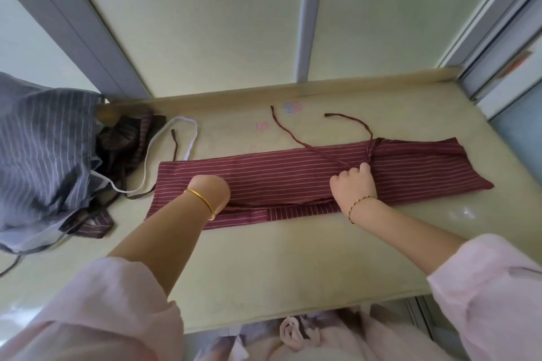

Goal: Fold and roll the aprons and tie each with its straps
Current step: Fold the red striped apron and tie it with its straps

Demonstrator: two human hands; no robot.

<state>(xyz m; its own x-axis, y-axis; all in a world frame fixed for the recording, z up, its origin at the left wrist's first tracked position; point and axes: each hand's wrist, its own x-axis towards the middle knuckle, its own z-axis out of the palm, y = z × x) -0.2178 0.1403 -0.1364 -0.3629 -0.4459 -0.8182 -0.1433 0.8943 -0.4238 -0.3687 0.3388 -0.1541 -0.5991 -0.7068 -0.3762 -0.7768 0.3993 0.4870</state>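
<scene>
Working outward from the camera: pink sleeves (96,311) were cut off by the bottom edge, and the pale cloth below the surface (293,267) was too blurred to identify. The left hand (209,189) rested on the left part of the maroon apron (278,173), back of hand up and fingers hidden under it, so I couldn't tell its grip. A gold bangle (202,202) sat on that wrist. The right hand (353,184), well apart from the left, had its fingers curled, pinching the longer strap (293,138) where it ran in under them. A dark cord bracelet (360,204) was on that wrist.

The apron lay mid-surface, folded into a long narrow band running left-right, maroon with thin pale stripes. A folded edge along the near side showed the stripes turned crosswise. The cloth was gathered into a bunch just beyond the right hand. The shorter strap (355,123) ran from that bunch toward the back, loose end free. The longer strap's far end also lay free on the surface.

At far left was a heap: grey striped cloth (44,155), cut off by the frame, over a dark striped cloth (126,138), with a white strap (176,132) looping out. How many items it held was unclear.
</scene>
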